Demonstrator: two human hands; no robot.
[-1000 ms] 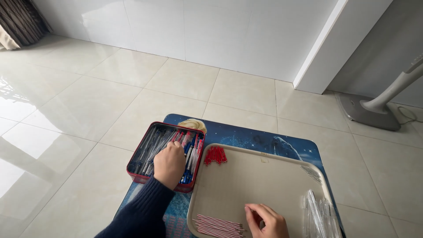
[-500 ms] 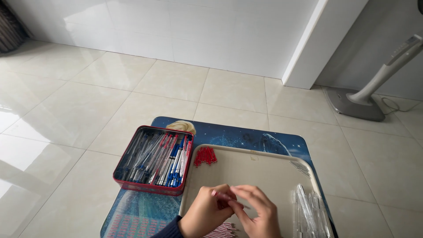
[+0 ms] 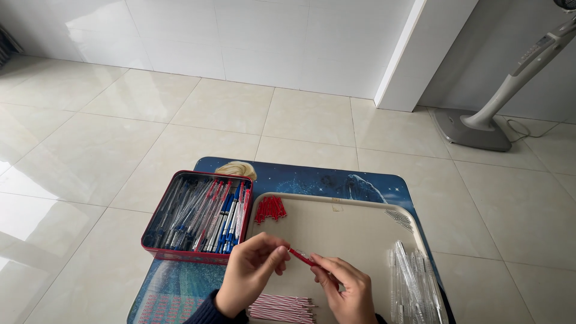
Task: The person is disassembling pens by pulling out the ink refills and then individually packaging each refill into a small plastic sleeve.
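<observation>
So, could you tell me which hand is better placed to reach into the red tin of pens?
Left, probably: the left hand is just beside the red tin, while the right hand sits farther away, over the beige tray.

Glossy cream floor tiles (image 3: 90,138), white wall (image 3: 270,36), fan base (image 3: 474,129).

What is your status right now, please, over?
Left hand and right hand both pinching one red pen over beige tray. Red tin of pens left of it. Nothing in the way.
</observation>
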